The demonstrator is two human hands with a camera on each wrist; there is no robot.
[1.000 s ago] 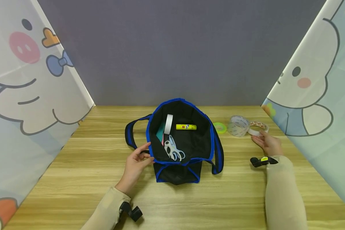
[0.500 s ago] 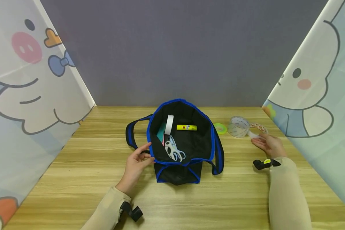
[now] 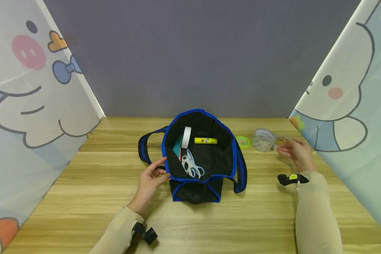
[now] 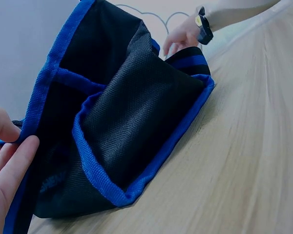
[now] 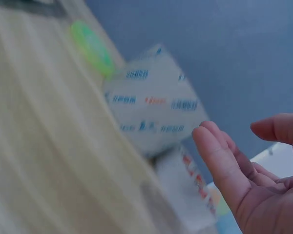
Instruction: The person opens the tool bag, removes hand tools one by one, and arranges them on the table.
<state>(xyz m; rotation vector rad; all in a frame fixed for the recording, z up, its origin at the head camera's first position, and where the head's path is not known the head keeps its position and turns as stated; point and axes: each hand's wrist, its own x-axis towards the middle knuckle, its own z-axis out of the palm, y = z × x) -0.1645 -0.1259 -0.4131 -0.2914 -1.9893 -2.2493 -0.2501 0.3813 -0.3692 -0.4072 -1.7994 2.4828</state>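
A black tote bag with blue trim stands mid-table, its mouth towards me. My left hand pinches its left rim between thumb and fingers, seen close in the left wrist view. At the right, my right hand hovers over a white tape roll with a patterned inner core, partly hidden in the head view. Its thumb and fingers are apart, with nothing between them. A wide clear tape roll stands just left of the fingers. Beyond it lies a flat green tape roll.
Inside the bag are a narrow white roll, a yellow glue stick, pale scissors and a teal item. Strap loops spread from both sides of the bag. A grey wall closes the table's back.
My right hand was at the near edge of the white tape roll; it now covers more of that roll, its fingers nearer the clear one. The left hand and bag have stayed put.
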